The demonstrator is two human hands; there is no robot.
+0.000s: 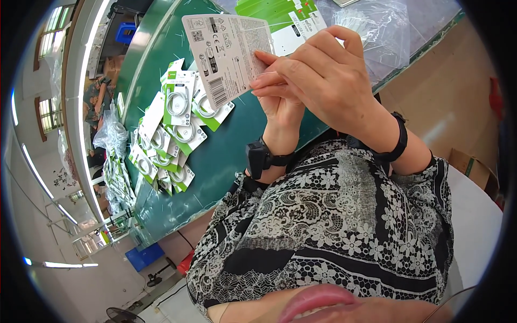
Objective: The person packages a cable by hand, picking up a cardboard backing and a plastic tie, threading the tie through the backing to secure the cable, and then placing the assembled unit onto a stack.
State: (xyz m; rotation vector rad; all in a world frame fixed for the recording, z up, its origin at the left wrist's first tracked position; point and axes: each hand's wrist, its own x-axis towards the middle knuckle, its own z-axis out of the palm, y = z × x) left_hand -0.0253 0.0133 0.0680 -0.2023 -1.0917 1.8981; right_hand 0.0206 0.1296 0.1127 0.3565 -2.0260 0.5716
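Note:
A white printed packaging card (229, 59), its back with small symbols and a barcode showing, is held up over the green table. My left hand (284, 110) grips its right edge; most of that hand is hidden behind my right hand. My right hand (331, 81) is closed in front of it, fingertips near the card's edge. Whatever these fingers pinch is too small or too hidden to make out. A thin white strip runs above the card toward my right hand. To the left lies a heap of carded white cables (177, 102) in green-and-white packaging.
Green-and-white cards (280, 11) lie at the far side, beside clear plastic bags (385, 27) and a bunch of thin white strips (358, 24). More packs and clear plastic (116, 161) lie along the table's left side. A cardboard box (471, 169) stands at right.

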